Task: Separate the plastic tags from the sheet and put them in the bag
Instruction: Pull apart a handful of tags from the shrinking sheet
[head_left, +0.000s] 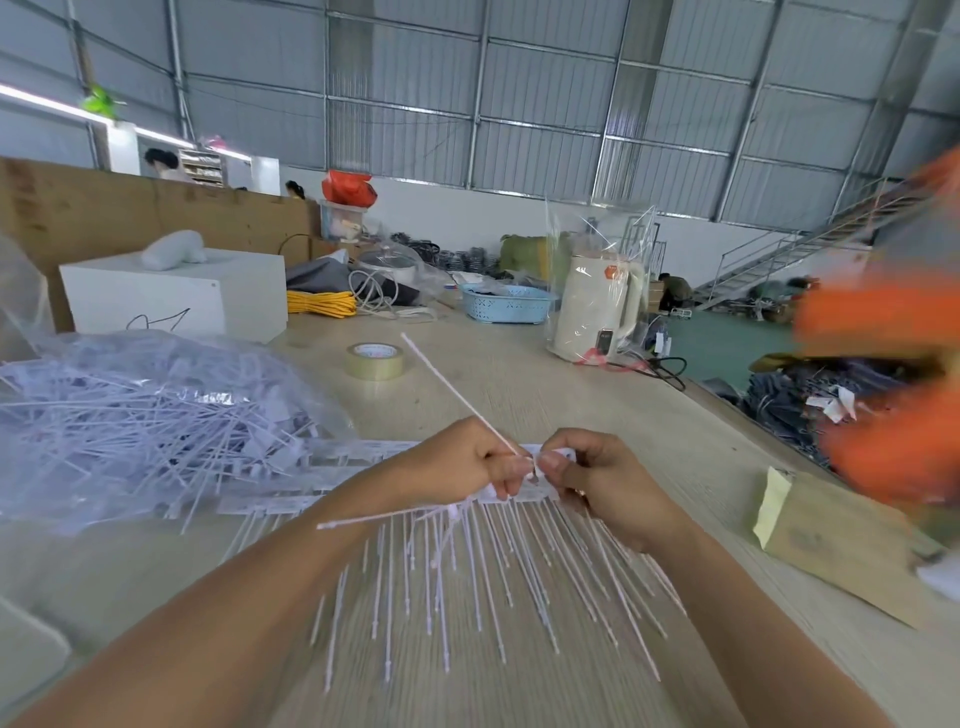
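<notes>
- The counter (519, 374) carries your work.
- The clear bag (130, 415) of loose tags lies at your left.
- The sheet (514, 545) of white tags fans toward you.
- Your left hand (467, 462) pinches one tag (452, 389), angled up and away.
- Your right hand (597, 483) grips the sheet's top strip.

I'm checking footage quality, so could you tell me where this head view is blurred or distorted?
Head view: the hands, left and right, and the sheet are fairly sharp; an orange shape at right is motion-smeared; wide-angle bending bows the table edge.
</notes>
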